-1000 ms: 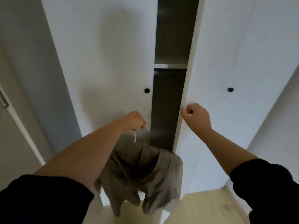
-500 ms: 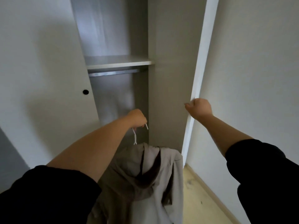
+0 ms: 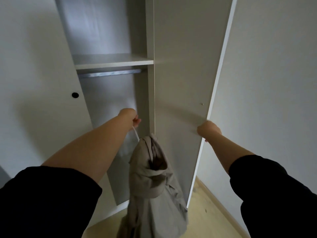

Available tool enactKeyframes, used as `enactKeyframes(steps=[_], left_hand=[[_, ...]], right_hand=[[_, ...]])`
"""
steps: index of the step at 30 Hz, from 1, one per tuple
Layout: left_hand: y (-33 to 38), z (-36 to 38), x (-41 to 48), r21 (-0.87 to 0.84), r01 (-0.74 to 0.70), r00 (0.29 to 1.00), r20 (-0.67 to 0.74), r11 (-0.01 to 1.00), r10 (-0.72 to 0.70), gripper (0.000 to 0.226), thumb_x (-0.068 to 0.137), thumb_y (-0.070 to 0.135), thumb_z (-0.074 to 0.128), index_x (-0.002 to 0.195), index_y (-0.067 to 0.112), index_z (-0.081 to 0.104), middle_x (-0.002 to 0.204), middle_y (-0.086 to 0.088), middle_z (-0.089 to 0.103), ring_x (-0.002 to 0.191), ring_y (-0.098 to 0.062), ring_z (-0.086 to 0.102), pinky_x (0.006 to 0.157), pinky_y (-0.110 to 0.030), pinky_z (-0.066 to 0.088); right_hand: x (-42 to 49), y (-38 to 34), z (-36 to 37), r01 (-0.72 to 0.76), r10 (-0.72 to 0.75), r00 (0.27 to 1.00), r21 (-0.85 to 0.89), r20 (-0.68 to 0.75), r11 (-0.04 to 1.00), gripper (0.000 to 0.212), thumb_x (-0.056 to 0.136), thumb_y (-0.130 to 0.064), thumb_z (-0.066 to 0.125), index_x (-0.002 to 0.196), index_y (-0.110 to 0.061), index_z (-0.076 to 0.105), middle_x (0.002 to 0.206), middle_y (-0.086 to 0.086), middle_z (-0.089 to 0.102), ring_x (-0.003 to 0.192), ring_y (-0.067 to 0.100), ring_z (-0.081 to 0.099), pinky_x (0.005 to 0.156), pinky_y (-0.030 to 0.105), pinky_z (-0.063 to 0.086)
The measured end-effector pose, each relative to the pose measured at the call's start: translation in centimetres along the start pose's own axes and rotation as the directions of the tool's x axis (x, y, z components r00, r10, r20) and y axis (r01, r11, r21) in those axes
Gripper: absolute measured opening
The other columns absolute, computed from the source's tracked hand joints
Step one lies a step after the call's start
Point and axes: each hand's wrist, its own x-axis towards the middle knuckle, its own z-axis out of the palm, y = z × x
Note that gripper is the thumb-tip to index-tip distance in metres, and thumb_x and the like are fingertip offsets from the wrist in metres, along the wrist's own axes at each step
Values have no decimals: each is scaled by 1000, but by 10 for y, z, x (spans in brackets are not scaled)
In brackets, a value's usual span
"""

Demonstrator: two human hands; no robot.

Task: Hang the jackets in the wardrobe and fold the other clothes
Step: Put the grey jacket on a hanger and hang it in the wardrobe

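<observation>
Before open wardrobe [image 3: 103, 31]: right grip [image 3: 208, 129] clamped on door [image 3: 185, 83] edge, left grip [image 3: 132, 117] closed round white hanger [image 3: 135, 133] carrying beige jacket [image 3: 154, 177], well below bare rail [image 3: 109, 73]; jacket not yet hung, folding judged untouched, other clothes unseen.

Wardrobe [image 3: 142, 93] interior: one pale grey shelf [image 3: 113, 61] spans the compartment, with a metal hanging rail [image 3: 109, 73] fixed just beneath it. The light wooden floor [image 3: 211, 219] carries the wardrobe; dark specks mark the boards near the open door [image 3: 180, 83].
</observation>
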Motion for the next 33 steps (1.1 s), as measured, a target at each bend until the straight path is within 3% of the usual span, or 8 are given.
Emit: enactKeyframes(steps=[8,12,18,23,26,29,31,33], left_hand=[[-11,26,3,-273,10,991,130,962,27,16,96,-6,31,90,1,44,69,-8,41,66,-18,50,85,-38,49],[-5,17,30,-384,10,995,97,923,29,27,94,-8,36,74,8,44,72,-10,42,67,-22,52,79,-36,49],[27,-15,106,-577,-22,965,200,816,167,37,97,-4,32,134,-5,36,83,-14,52,103,-32,57,88,-38,45],[64,-59,178,-2,-278,932,243,961,270,33,94,3,47,126,-5,50,122,-20,60,116,-32,56,92,-33,44],[63,-99,228,891,-365,899,263,270,350,20,93,17,49,105,6,60,124,-17,57,109,-27,54,98,-36,38],[34,-141,264,867,-89,873,305,-491,381,37,96,29,34,127,24,53,128,0,57,128,-17,43,115,-41,11],[32,-149,267,959,-45,716,225,-278,661,86,77,22,-16,131,37,49,120,15,63,108,9,52,97,-5,24],[17,-146,275,972,-5,840,131,-235,526,92,69,30,-20,144,20,30,134,-4,53,94,7,46,60,-3,31]], right_hand=[[-18,-22,32,134,-11,961,-431,276,892,29,95,-18,40,114,-5,58,115,9,62,101,25,63,91,33,50],[-18,-72,93,325,-234,868,-145,439,934,51,99,-45,33,78,-5,57,86,13,61,91,31,64,79,29,47],[22,-143,159,486,-360,800,-167,480,858,40,94,-34,50,121,-5,55,128,19,55,113,33,54,94,36,42],[57,-193,183,453,-397,865,-136,308,881,25,93,-17,43,111,-6,57,121,18,58,111,35,54,91,38,42],[75,-221,195,358,-348,912,-10,215,934,28,94,-11,41,112,2,58,119,21,58,110,36,54,90,35,41],[86,-240,207,298,-304,932,62,198,953,27,93,-7,42,106,7,60,115,23,60,107,36,55,82,30,40],[88,-248,212,275,-289,934,97,209,957,27,93,-7,42,105,8,61,115,23,60,108,35,55,83,29,40],[86,-251,213,271,-289,931,112,221,956,27,93,-6,42,107,8,61,117,22,60,110,35,55,86,29,39]])
